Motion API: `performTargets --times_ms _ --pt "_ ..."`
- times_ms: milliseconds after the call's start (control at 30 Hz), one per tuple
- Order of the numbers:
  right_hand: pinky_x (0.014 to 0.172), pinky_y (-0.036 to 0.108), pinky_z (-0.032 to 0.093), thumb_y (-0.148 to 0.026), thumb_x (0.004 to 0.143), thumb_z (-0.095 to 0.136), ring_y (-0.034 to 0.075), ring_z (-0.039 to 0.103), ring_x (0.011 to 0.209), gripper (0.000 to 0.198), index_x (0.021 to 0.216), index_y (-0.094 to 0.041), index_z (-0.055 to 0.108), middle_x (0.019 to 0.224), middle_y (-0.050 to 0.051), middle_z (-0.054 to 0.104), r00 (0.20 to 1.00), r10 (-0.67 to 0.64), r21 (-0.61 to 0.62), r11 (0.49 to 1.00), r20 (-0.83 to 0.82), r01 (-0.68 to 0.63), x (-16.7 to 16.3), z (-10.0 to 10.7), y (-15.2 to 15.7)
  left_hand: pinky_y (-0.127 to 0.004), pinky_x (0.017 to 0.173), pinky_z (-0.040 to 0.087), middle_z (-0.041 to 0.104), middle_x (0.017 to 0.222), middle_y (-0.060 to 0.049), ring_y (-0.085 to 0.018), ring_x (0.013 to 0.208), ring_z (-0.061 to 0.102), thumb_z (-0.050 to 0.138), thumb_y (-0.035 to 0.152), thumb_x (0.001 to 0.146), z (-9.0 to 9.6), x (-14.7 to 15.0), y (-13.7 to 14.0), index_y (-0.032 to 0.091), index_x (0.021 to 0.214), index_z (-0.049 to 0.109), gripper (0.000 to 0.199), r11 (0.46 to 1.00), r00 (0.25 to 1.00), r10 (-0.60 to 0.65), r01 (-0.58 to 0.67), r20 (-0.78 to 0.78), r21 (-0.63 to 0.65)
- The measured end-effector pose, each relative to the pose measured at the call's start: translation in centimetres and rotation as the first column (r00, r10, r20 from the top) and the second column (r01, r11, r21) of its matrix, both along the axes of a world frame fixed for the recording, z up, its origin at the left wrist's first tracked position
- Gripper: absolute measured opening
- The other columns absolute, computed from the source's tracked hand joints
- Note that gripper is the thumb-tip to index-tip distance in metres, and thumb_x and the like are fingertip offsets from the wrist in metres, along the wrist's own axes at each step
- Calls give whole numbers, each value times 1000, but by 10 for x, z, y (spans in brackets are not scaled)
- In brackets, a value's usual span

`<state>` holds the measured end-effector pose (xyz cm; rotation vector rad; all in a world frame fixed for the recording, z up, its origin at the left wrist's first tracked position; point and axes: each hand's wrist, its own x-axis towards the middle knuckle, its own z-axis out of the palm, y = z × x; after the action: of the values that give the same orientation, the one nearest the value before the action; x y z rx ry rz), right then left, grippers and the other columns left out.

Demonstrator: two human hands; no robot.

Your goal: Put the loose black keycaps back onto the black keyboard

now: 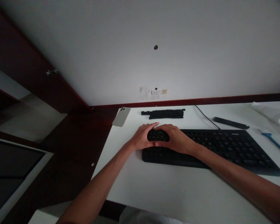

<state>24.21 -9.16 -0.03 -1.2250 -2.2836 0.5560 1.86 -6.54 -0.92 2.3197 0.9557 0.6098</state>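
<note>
A black keyboard [214, 146] lies on a white table [168, 186]. My left hand [141, 137] rests at the keyboard's left end, its thumb apart from its curved fingers. Over the keys just beside it is my right hand [177, 138], curved the same way. The thumbs meet near the front and the index fingers come close at the back, framing a patch of keys. No object shows between the fingers of either hand; some fingertips are hidden. Behind the keyboard, loose black keycaps [166, 114] lie in rows.
A phone [121, 117] lies at the table's left edge. To the right are a dark slim strip [231, 123], a blue-handled tool [276, 143] and a white plastic bag [274, 113]. The keyboard's cable [207, 117] runs backward toward the wall.
</note>
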Motion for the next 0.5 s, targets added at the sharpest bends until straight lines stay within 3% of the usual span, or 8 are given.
performTargets --times_ms 500 --pt "96 51 49 -55 80 77 31 65 108 53 123 -27 65 119 8 72 998 -35 -8 999 49 35 0 -12 1 -51 107 43 58 136 -10 -31 124 53 77 44 82 5 1 -6 33 156 34 86 1000 999 -7 7 -53 3"
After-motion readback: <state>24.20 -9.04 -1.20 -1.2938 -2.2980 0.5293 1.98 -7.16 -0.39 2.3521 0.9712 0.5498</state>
